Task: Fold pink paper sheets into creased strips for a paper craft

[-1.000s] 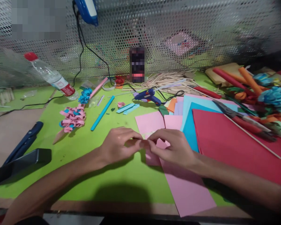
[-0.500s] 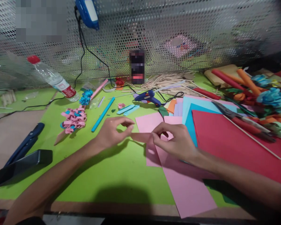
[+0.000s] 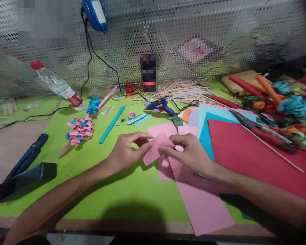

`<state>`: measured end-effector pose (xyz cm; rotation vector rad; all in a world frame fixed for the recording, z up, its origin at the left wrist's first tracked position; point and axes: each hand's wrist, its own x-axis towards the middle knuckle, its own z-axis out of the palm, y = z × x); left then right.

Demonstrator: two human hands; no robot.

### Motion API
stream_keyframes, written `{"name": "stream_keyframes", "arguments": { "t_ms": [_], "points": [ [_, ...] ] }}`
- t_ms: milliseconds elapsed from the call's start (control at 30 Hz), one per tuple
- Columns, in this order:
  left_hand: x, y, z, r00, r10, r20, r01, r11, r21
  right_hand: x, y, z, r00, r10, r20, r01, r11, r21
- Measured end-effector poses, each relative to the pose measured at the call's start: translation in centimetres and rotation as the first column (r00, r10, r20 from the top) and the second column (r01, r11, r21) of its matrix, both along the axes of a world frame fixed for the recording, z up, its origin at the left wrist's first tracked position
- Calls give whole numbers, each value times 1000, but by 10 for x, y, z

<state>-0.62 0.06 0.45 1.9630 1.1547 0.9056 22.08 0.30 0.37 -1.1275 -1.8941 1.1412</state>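
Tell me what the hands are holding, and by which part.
A small pink paper piece: the left hand pinches its left edge; the right hand grips its right side, thumb on the near face.

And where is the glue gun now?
In the head view, the blue glue gun lies just right of centre, in front of the wooden sticks, beside the light-blue paper strips.

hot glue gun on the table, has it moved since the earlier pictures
No, in no direction: the hot glue gun lies where it did, just right of the light-blue paper strips.
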Motion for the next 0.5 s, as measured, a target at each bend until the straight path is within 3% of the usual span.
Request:
{"name": "stream_keyframes", "arguments": {
  "t_ms": [100, 200, 400, 500],
  "points": [
    [4, -7, -6, 991, -102, -90, 111, 989, 97, -1, 0, -6, 996, -94, -9, 94, 995, 16],
    [7, -12, -7, 987, -126, -96, 135, 987, 87, 0, 0, -9, 992, -123, -13, 123, 992, 31],
    [2, -4, 0, 981, 86, 172, -65, 990, -125, 2, 0, -8, 994, 13, -107, -21, 998, -67],
    [-1, 1, 0, 964, 135, 228, -94, 979, -181, 1, 1, -10, 975, -69, -211, 67, 998, -16]
  ]
}}
